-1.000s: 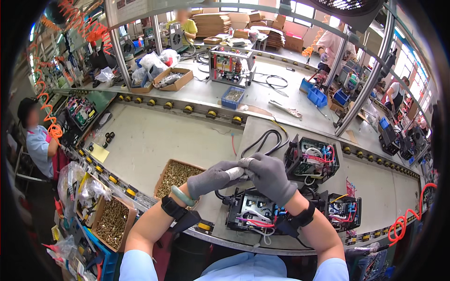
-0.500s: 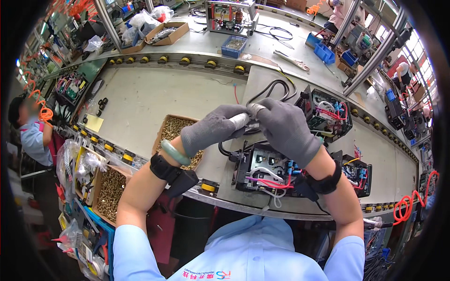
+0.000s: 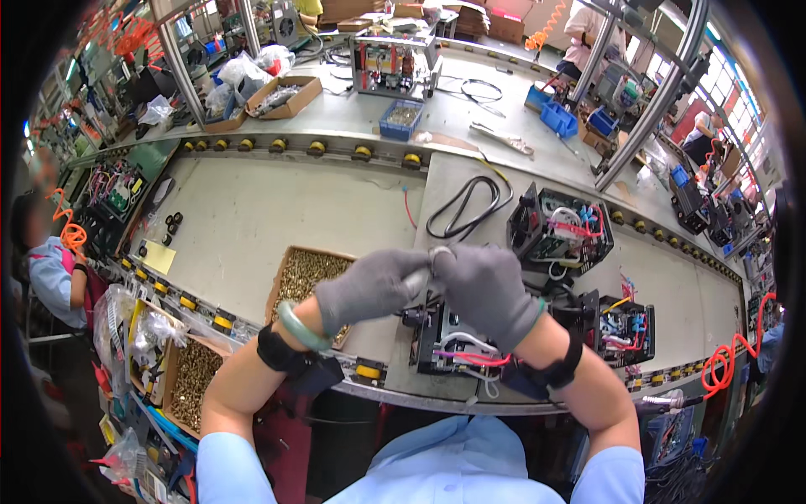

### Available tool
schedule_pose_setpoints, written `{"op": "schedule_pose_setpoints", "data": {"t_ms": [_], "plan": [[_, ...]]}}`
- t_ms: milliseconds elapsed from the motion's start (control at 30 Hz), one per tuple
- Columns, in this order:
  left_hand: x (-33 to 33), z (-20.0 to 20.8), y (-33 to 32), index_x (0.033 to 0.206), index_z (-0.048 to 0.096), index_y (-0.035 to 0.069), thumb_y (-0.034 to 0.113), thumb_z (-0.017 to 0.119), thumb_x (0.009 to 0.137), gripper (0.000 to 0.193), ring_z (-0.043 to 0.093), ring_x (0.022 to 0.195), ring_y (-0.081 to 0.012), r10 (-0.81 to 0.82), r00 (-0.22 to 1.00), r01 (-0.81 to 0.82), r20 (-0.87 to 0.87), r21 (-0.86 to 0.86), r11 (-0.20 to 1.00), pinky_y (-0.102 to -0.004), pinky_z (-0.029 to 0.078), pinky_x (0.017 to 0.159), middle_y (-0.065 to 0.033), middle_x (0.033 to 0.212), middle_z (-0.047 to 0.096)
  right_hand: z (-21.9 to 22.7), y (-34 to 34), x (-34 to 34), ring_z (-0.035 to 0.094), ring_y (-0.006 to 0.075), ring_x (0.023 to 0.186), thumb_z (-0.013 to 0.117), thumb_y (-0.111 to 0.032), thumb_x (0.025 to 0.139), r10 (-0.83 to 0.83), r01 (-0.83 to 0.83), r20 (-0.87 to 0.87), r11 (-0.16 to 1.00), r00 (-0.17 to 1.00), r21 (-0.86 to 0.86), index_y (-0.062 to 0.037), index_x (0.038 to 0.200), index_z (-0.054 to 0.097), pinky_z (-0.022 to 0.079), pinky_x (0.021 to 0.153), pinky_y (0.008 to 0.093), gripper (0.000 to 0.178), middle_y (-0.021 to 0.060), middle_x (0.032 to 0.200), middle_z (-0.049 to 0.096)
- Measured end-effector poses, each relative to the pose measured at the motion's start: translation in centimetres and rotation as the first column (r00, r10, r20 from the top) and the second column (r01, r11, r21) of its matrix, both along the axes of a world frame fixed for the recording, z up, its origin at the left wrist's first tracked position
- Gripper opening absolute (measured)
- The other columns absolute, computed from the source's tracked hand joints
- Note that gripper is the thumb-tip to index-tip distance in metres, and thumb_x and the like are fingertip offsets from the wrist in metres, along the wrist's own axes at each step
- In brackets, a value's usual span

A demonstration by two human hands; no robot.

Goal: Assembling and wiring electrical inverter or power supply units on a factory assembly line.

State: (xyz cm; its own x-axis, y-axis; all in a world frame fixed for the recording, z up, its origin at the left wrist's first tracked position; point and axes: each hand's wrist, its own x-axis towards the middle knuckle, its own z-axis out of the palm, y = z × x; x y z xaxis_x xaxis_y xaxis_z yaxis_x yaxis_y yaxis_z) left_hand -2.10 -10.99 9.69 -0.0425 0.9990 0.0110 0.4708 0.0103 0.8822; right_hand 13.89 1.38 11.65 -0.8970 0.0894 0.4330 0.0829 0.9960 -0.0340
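Both hands wear grey gloves with white-wrapped fingertips. My left hand (image 3: 369, 290) and my right hand (image 3: 487, 290) meet fingertip to fingertip above the worktop, closed in a pinch. Whatever lies between the fingers is too small and covered to make out. Below my right hand sits an open black electrical unit (image 3: 457, 340) with red and white wires, partly hidden by the hand and forearm. A loop of black cable (image 3: 432, 227) lies just beyond the hands. Beside and partly under my left hand is a cardboard box of small brass-coloured fittings (image 3: 306, 273).
Two more open units stand to the right, one farther (image 3: 562, 227) and one nearer (image 3: 625, 328). A second box of brass fittings (image 3: 193, 378) is at lower left. Roller rails (image 3: 361, 153) border the worktop. A person in blue (image 3: 54, 281) works at far left. An orange coiled hose (image 3: 726, 370) hangs right.
The view has tilted, so the bench appears lower in the picture. My joined hands have drawn a little nearer to me, uncovering more of the black cable loop. Both stay pinched.
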Motion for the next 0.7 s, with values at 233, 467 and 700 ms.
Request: {"op": "schedule_pose_setpoints", "data": {"t_ms": [233, 467, 700], "plan": [[-0.3, -6.8, -6.5, 0.104, 0.066, 0.004, 0.007, 0.059, 0.094, 0.013, 0.067, 0.088, -0.0228, 0.205, 0.96, -0.169, -0.192, 0.189, 0.967, -0.036, 0.052, 0.081, -0.0118, 0.088, 0.068, -0.7, -5.4, 7.2, 0.056, 0.0344, 0.114, 0.083, -0.023, 0.062, 0.022, 0.005, 0.137, 0.981, 0.99, -0.194, -0.0072, 0.122, 0.06, 0.042, 0.097, 0.0507, 0.066, 0.0142, 0.119, 0.059], [1.0, -4.7, -6.3, 0.097, 0.073, 0.003, 0.011, 0.063, 0.094, 0.013, 0.057, 0.073, -0.0147, 0.28, 0.96, -0.28, -0.017, 0.02, 0.96, -0.0306, 0.046, 0.067, -0.0062, 0.078, 0.064, -4.7, -3.4, 8.8, 0.057, 0.0283, 0.109, 0.08, -0.023, 0.056, 0.095, -0.092, 0.067, 0.995, 0.993, -0.037, -0.0109, 0.12, 0.063, 0.045, 0.091, 0.0447, 0.067, 0.0062, 0.11, 0.059], [2.0, -4.9, -7.1, 0.102, 0.073, 0.003, 0.01, 0.065, 0.093, 0.015, 0.052, 0.068, -0.0048, 0.356, 0.934, -0.351, 0.023, -0.111, 0.93, -0.0253, 0.044, 0.061, -0.0007, 0.074, 0.064, -4.5, -3.0, 9.9, 0.059, 0.0262, 0.103, 0.082, -0.023, 0.055, 0.105, -0.103, 0.084, 0.994, 0.991, -0.024, -0.0127, 0.119, 0.063, 0.046, 0.08, 0.0422, 0.068, 0.0031, 0.107, 0.061]]}}
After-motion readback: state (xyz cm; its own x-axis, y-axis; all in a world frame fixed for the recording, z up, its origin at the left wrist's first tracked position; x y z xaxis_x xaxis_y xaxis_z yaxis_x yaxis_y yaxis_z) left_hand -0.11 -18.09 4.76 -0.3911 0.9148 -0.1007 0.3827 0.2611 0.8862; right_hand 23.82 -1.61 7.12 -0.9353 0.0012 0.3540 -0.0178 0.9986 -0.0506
